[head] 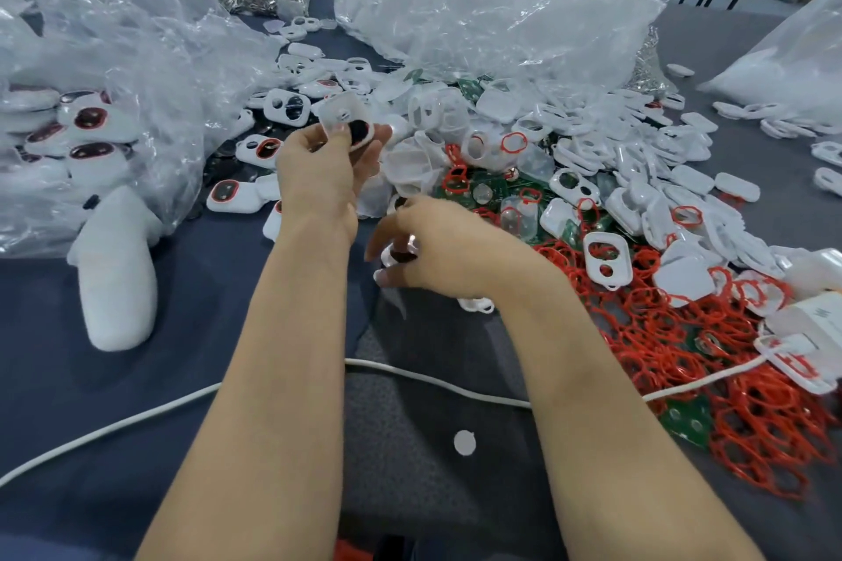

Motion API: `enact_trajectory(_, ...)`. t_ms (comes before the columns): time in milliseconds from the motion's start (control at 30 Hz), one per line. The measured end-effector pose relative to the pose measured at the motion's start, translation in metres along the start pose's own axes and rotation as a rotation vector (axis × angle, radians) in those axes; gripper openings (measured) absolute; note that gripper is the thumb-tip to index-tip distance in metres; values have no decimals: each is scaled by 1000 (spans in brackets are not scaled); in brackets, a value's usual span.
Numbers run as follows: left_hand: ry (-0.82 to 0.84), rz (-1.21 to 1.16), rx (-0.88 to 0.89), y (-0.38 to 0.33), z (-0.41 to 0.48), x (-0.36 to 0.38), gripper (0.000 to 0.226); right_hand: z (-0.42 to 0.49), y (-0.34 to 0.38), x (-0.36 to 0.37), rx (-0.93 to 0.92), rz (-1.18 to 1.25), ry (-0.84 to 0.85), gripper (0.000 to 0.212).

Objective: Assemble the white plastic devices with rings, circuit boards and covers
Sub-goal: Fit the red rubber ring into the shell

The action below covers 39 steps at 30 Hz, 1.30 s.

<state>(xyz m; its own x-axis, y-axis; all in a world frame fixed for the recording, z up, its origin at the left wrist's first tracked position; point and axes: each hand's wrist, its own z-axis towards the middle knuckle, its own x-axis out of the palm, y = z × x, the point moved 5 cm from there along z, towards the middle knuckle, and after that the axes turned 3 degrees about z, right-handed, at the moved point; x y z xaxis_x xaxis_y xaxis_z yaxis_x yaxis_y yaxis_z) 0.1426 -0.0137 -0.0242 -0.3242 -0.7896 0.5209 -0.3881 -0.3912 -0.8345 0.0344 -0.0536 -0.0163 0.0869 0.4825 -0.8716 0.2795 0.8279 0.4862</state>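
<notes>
A clear cover (339, 114) and 1 white device (362, 134) are pinched by the left hand (319, 169); a small white part (398, 254) is gripped by the right hand (442, 251).

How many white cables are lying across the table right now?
1. The white cable runs from the left edge, hidden in places, to the red rings at right; others may lie buried under parts.
</notes>
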Motion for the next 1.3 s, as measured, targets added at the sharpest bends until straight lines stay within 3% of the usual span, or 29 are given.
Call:
enact_trajectory(133, 22, 29, 15, 2, -1, 4, 30, 4, 3, 10, 18, -131, 7, 14)
enact_trajectory(233, 32, 169, 65, 1, 0, 5, 32, 4, 0, 5, 11, -72, -47, 10)
enact_trajectory(433, 163, 717, 279, 3, -8, 25, 30, -22, -53, -48, 143, 648, -642, 12)
enact_trajectory(567, 226, 826, 249, 14, -13, 38, 17, -32, -81, -51, 198, 1066, -773, 10)
enact_trajectory(633, 259, 846, 260, 19, -14, 43, 11, -31, -87, -51, 207, 1154, -806, 7)
enact_trajectory(933, 293, 836, 293, 25, -16, 43, 18, -27, -79, -51, 188, 735, -817, 10)
enact_trajectory(1100, 288, 806, 304, 24, -18, 44, 22, -27, -76, -51, 183, 701, -786, 17)
enact_trajectory(1300, 248, 760, 263, 32, -20, 45, 14, -24, -74, -50, 197, 630, -799, 9)
